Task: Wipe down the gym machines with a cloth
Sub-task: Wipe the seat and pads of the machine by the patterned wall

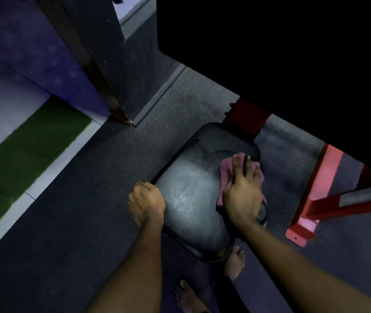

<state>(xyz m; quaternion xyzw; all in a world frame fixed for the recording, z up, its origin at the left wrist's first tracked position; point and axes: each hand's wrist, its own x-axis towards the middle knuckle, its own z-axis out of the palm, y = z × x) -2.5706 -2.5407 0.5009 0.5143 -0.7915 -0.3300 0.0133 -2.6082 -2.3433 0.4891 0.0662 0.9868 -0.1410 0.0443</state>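
The pink cloth (226, 168) lies flat on the far right part of the black seat pad (191, 199), pinned under the right hand (242, 195). Here is where it could slip up. Just ahead of the fingertips the pad's cover looks cracked and peeling (211, 151); a hard push across it could snag the cloth or lift more of the skin. The cloth also sits close to the pad's right edge, so a sweep that way could run it off the side and drop it on the speckled floor (116, 168). The red frame (329, 199) stands near on that side — a wide stroke could rap the knuckles. The light is dim, so missed patches would be hard to spot.

Now the hands. The right one is flat and spread, fingers straight and fanned over the cloth, pressing rather than gripping, the forearm coming in from the lower right. The left hand (146, 199) has its fingers curled over the pad's left edge — a bracing hold, it seems, to steady the seat. Bare feet (235, 263) stand just below the pad's near end.
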